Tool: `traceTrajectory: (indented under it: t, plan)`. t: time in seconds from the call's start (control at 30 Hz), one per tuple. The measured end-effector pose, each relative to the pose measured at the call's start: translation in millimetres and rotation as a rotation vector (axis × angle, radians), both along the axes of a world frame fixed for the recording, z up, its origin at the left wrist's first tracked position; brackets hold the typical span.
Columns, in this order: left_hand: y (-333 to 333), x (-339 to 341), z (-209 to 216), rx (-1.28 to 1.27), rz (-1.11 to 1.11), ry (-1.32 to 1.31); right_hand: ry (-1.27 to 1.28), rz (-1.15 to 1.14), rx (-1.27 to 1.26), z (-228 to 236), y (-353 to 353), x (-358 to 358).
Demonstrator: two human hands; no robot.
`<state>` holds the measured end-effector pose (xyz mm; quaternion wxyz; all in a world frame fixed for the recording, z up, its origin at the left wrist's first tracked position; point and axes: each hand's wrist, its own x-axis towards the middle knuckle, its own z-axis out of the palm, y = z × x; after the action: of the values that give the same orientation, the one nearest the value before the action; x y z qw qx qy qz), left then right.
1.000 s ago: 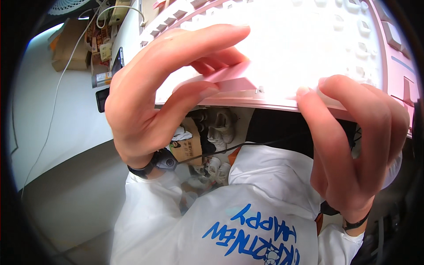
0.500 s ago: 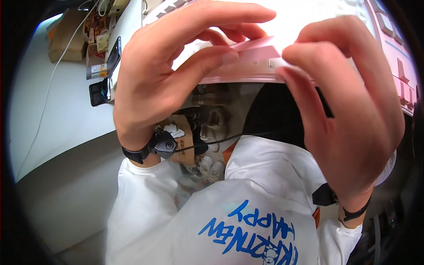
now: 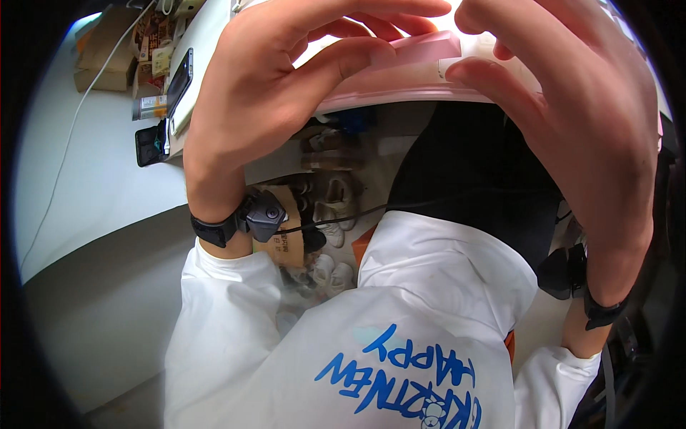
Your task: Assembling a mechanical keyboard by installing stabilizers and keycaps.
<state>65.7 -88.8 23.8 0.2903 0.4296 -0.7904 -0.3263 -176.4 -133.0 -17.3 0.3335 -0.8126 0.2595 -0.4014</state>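
Note:
My left hand (image 3: 261, 93) pinches a small, flat pink piece (image 3: 436, 47) between thumb and fingers. The piece looks folded or box-edged, and its material cannot be made out. My right hand (image 3: 582, 107) is beside its right end, thumb and index finger apart, with nothing visible between them. Both hands hover over the near edge of a wide pink-rimmed surface (image 3: 400, 94), whose far part is washed out by bright light and partly hidden behind my fingers.
On the white table (image 3: 93, 179) to the left are a phone (image 3: 180, 82), a small black case (image 3: 148, 144), a cardboard box (image 3: 106, 53) and a white cable (image 3: 96, 96). Below the table edge, shoes (image 3: 336, 207) and a paper bag (image 3: 289, 250) rest on the floor.
My right thumb and finger have come away from the pink piece's end and spread apart. The left hand keeps the piece, which has shifted slightly up and tilted.

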Motion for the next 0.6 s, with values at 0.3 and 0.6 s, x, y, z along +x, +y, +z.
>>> traceTrajectory:
  t: [0.3, 0.6]
  plan:
    - [11, 7, 1, -0.023, 0.023, -0.094, -0.052, 0.014, 0.017, -6, -5, 5]
    - [5, -21, 6, -0.164, -0.036, -0.191, 0.029, -0.153, -0.839, -12, -6, 6]
